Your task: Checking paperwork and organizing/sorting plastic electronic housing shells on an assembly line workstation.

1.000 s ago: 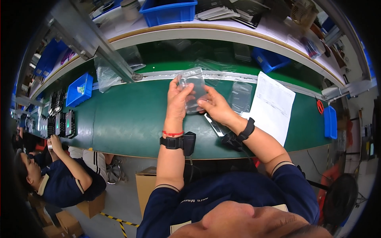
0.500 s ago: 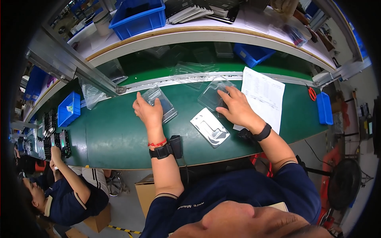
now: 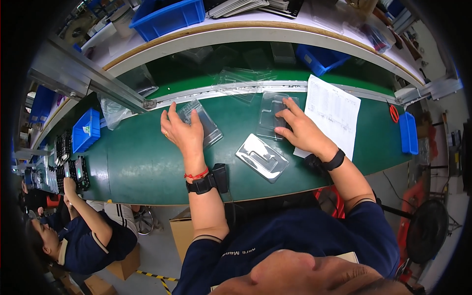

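While your left hand (image 3: pixel 183 132) lies flat with its fingers spread on a clear plastic tray (image 3: pixel 200 123), nothing is pinched or clamped: the palm and fingers simply press down on the tray's near-left part, and the rest of it sticks out to the right of your fingers and a little beyond them. Your right hand (image 3: pixel 301 129) is likewise open, fingers laid on top of a second clear tray (image 3: pixel 272 114); that tray lies under and to the left of your fingertips, on the green belt (image 3: pixel 142 162). Whether either hand has any hold under a tray's edge, you cannot tell from this view.

Between your two wrists, nearer to you than both hands, a third clear blister tray (image 3: pixel 262 158) lies tilted on the belt, touched by neither hand. Just to the right of your right hand, partly under its heel, lies a white printed sheet (image 3: pixel 335 112). Beyond your hands, past the metal rail (image 3: pixel 236 88), more clear trays (image 3: pixel 241 76) are stacked loosely. A small blue bin (image 3: pixel 408 132) sits well to the right of your right hand, and another blue bin (image 3: pixel 85 130) well to the left of your left hand.

You wear a black wristband device (image 3: pixel 207 182) and a red string on your left wrist, and a black band (image 3: pixel 336 160) on your right. Far left, another person's hand (image 3: pixel 69 186) reaches at dark parts on the belt.
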A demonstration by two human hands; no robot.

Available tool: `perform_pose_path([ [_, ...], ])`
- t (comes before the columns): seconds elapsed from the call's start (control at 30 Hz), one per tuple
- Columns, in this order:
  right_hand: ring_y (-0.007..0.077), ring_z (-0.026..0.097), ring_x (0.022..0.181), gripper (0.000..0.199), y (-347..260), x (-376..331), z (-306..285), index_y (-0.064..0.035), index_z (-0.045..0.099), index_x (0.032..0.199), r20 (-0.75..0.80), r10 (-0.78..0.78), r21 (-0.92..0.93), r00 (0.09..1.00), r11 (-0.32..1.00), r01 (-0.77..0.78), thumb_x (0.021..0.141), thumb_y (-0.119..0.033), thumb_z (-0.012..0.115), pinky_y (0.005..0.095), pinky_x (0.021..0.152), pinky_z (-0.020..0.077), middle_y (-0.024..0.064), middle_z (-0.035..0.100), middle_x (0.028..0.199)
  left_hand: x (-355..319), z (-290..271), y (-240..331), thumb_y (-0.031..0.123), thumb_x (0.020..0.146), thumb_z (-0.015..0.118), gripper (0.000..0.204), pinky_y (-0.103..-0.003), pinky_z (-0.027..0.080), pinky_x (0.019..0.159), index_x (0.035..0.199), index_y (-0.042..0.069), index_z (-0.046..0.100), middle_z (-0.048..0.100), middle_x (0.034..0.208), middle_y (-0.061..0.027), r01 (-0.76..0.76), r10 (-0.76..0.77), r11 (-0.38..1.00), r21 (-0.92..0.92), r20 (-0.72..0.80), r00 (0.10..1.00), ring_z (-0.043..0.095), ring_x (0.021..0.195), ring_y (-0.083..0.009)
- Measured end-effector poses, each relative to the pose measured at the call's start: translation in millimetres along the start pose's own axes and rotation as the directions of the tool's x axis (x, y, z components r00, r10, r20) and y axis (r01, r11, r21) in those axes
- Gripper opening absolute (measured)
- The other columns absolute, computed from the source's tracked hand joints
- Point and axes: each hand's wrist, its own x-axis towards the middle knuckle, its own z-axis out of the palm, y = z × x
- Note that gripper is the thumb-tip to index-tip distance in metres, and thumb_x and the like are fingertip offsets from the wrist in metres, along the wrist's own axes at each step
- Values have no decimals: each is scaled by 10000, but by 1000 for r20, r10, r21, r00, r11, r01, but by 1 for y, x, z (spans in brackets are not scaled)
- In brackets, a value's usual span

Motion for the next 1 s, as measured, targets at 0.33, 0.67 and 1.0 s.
perform_pose_path([
  [0.33,443,403,1256,325,1,-11,-18,-2,594,1076,-98,24,15,995,1000,-23,840,-216,658,425,995,407,285,403,1356,4,-1,1,196,767,711,424,-494,334,989,1161,79,607,422,1291,-246,-80,78,996,-29,-64,995,388,1185,-406],
  [0.67,435,444,1208,354,6,-89,-10,-4,597,1096,-202,154,-154,967,970,-187,819,-209,676,455,1002,389,281,446,1307,0,0,9,200,773,710,337,-482,352,966,1081,76,650,463,1256,-214,-211,199,976,-58,-163,966,410,1166,-375],
  [1.0,427,453,1190,356,33,-117,-19,-5,573,1118,-253,281,-139,926,936,-322,826,-190,660,478,999,385,258,472,1282,-52,-29,56,132,781,696,201,-420,405,928,968,62,668,587,1105,-151,-482,539,821,-306,136,831,514,1080,-331],
])
